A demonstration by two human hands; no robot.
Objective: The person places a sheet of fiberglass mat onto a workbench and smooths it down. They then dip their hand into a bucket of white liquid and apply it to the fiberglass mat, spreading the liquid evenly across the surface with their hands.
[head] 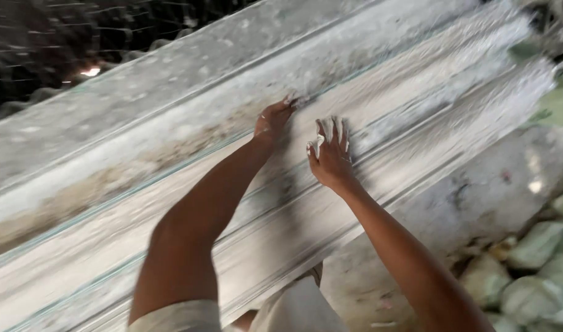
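Hands on a long moulded plaster strip that runs from lower left of the frame to upper right, pale grey-white, ridged lengthwise, dusty. Picture is motion-blurred, so fine detail is lost.

Left hand, just above centre, lies on the upper ridge with fingertips bent over an edge; it holds nothing that shows, and seems placed to brace or feel the profile.

Right hand, just beside it and slightly lower right, is spread flat with fingers wide against the moulding. A small white wad — cloth or plaster, cannot tell which — sits at the thumb side, apparently pressed between palm and surface, as one would for rubbing along the groove.

Both forearms reach up from the bottom of the frame, pale sleeves at the lower edge.

Lower right: heap of pale green-white sacks on the ground. Upper left: dark netting with one bright spot of light behind it.
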